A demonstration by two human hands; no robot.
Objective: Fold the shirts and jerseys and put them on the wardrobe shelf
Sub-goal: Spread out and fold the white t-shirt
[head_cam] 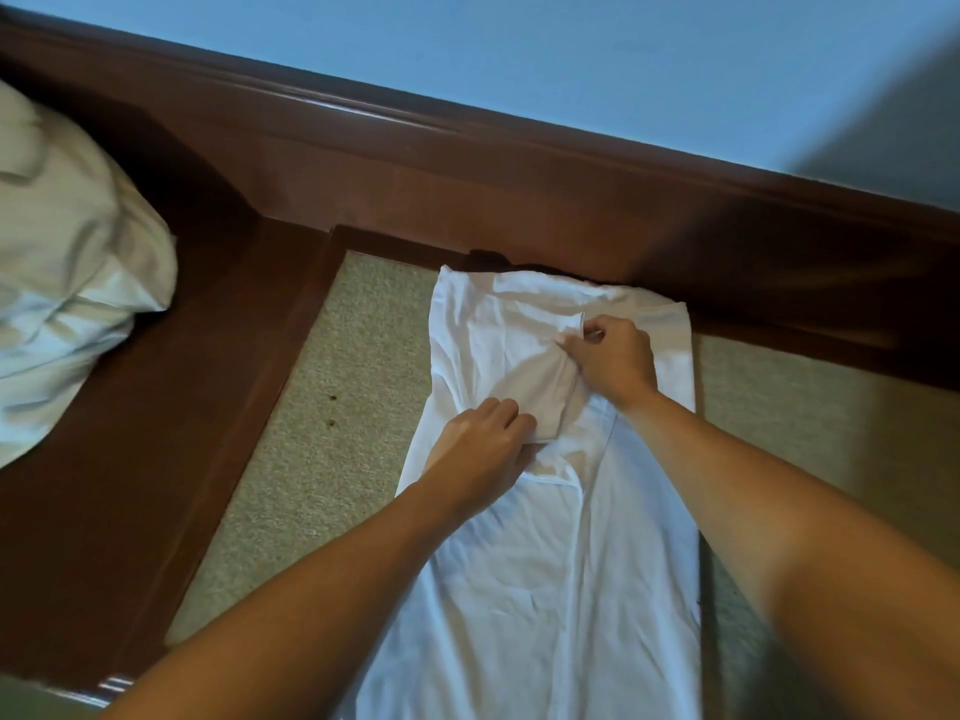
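A white shirt (pixel 545 553) lies stretched out lengthwise on a beige padded surface (pixel 332 418), its sides folded in towards the middle. My left hand (pixel 483 449) grips the lower corner of a folded-in sleeve near the shirt's middle. My right hand (pixel 613 361) pinches the upper edge of the same sleeve, closer to the shirt's far end. Both arms reach in from the bottom of the view.
A dark wooden frame (pixel 467 189) borders the padded surface at the back and on the left. A bundle of pale cloth (pixel 67 283) lies on the wood at the far left. A light blue wall (pixel 571 54) rises behind the frame.
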